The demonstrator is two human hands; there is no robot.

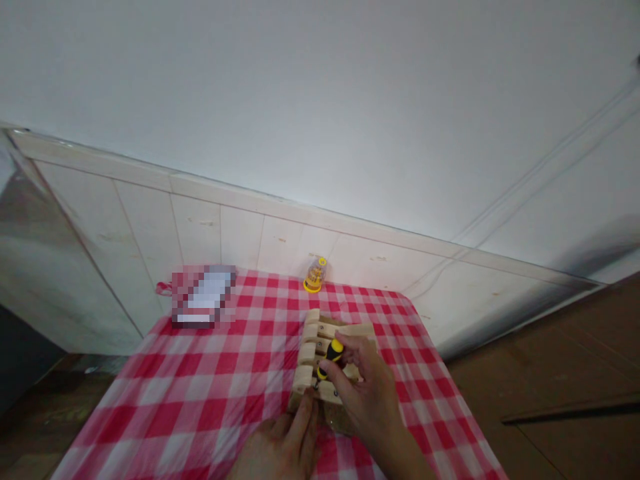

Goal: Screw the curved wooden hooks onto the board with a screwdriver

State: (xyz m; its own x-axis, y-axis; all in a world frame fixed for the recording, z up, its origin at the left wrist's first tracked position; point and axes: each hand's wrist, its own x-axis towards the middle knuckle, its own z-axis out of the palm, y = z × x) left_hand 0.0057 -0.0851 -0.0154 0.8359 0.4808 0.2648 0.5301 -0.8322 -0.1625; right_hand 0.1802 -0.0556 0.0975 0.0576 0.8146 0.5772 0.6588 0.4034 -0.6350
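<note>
A small wooden frame with a row of rounded pieces along its left side and dark screws lies on the checked cloth in front of me. My right hand is closed around the handle of a yellow and black screwdriver. The screwdriver stands tilted over the frame, its lower end pointing at a screw near the front; whether tip and screw touch is too small to tell. With its fingertips, my left hand holds the frame's near left corner.
A red and white checked tablecloth covers the table. At the back, a clear tub with yellow ends stands near the white panelled wall. A blurred-out flat item lies at the back left.
</note>
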